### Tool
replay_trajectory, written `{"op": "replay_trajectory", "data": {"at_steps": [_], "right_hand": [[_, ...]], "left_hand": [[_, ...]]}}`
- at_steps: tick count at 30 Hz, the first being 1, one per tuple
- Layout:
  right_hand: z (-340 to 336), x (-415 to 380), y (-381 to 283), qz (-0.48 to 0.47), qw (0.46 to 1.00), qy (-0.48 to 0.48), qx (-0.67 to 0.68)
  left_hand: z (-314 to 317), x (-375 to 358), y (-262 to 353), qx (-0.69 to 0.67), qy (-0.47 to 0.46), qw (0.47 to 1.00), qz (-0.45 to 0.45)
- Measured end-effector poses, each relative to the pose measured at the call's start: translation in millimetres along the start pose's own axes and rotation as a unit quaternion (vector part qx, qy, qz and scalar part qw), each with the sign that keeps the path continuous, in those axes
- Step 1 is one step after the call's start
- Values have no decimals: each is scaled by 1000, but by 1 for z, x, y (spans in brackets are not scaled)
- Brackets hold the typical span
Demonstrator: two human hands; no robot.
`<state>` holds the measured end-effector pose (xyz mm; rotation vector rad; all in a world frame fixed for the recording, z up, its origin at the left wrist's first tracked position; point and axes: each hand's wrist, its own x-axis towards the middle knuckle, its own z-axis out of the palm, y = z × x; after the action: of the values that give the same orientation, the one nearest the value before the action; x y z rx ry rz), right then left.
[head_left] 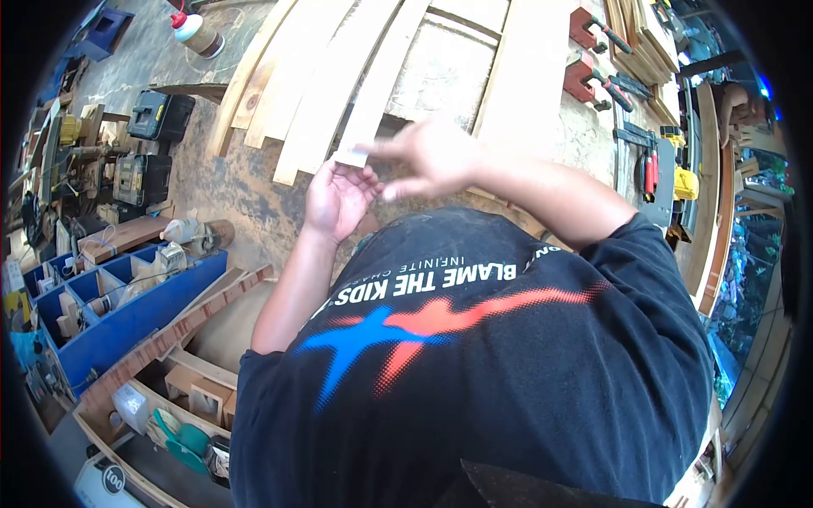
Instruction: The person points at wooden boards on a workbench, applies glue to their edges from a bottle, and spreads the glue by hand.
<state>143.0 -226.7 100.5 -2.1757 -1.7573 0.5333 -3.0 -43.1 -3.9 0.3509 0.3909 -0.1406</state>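
Several pale wooden strips (pixel 318 80) lie side by side on the workbench, their near ends pointing at me. At the end of one strip (pixel 383 82) my left hand (pixel 337 203) is turned palm up, its fingers curled around the wood from below. My right hand (pixel 436 157) hovers over the same end, smeared by motion. Its index finger reaches toward the strip's tip and its thumb stands apart, with nothing visible between them.
Red clamps (pixel 583 80) lie at the right, near stacked boards (pixel 644 51). A glue bottle (pixel 196 35) with a red cap stands at the back left. Black cases (pixel 142 179) and a blue divided box (pixel 127 309) are on the left. Another person (pixel 735 106) is at the far right.
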Motion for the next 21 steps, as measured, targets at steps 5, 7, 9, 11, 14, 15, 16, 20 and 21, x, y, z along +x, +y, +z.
{"op": "replay_trajectory", "data": {"at_steps": [5,7,9,11,14,15,16,20,21], "right_hand": [[5,16,47,164,980,86,66],[-8,21,50,180,976,108,60],[-9,18,40,93,992,85,0],[-7,15,26,7,998,-26,-61],[-24,23,41,113,988,-90,-46],[-13,27,70,107,993,-21,-34],[-2,30,99,98,994,48,-22],[-17,23,67,74,997,28,-23],[-23,17,39,19,999,-37,-35]], "left_hand": [[-9,2,-1,3,0,1000,-4],[-9,1,-1,4,2,1000,-4],[-7,1,-2,3,7,1000,0],[-5,1,-1,6,4,1000,1],[-8,0,0,8,10,1000,-2],[-9,-1,0,8,14,1000,-3],[-7,-2,-1,9,24,1000,-2],[-1,0,0,15,27,1000,-4],[-1,0,1,14,21,1000,-4]]}}
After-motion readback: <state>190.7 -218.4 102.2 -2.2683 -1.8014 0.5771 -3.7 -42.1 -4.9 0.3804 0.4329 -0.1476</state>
